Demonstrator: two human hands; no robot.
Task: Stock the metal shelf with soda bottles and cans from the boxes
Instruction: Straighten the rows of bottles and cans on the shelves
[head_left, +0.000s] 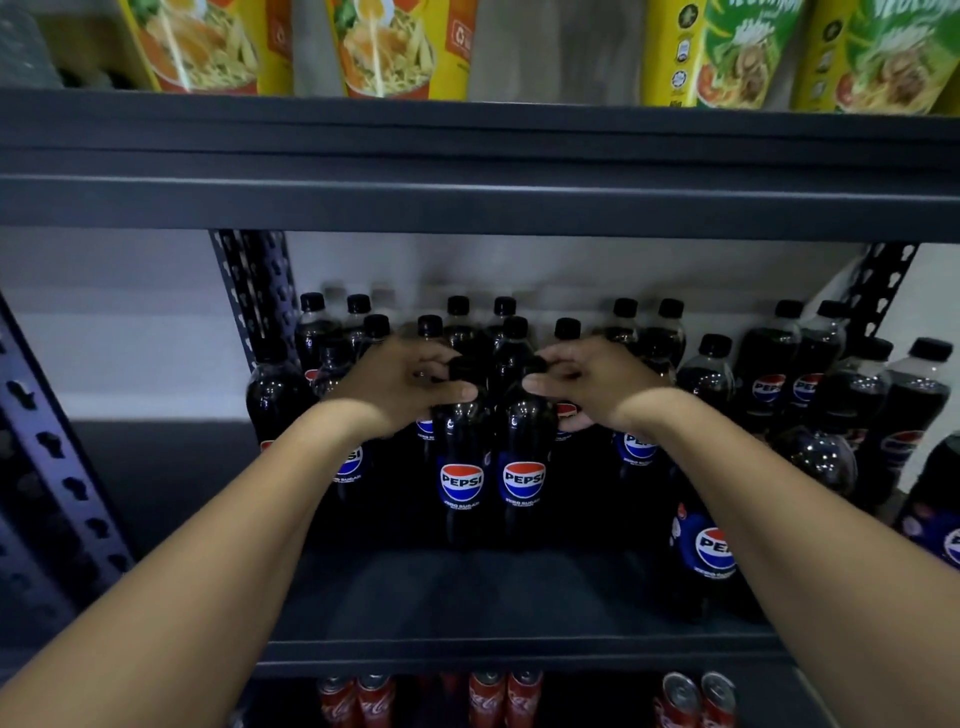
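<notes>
Pretty dim overall, and the dark grey metal shelf (467, 587) swallows most of the light. The pale back wall (519, 260) is the brightest bit, so light seems to come from above and behind the bay. Small white glints sit on the dark plastic Pepsi bottles (462, 457). Both hands are smeared by motion blur, and the back bottle rows look soft. The wide lens tilts the perforated steel uprights (57, 457) at the edges, and the yellow noodle packs (208, 47) up top are fuzzy.
</notes>
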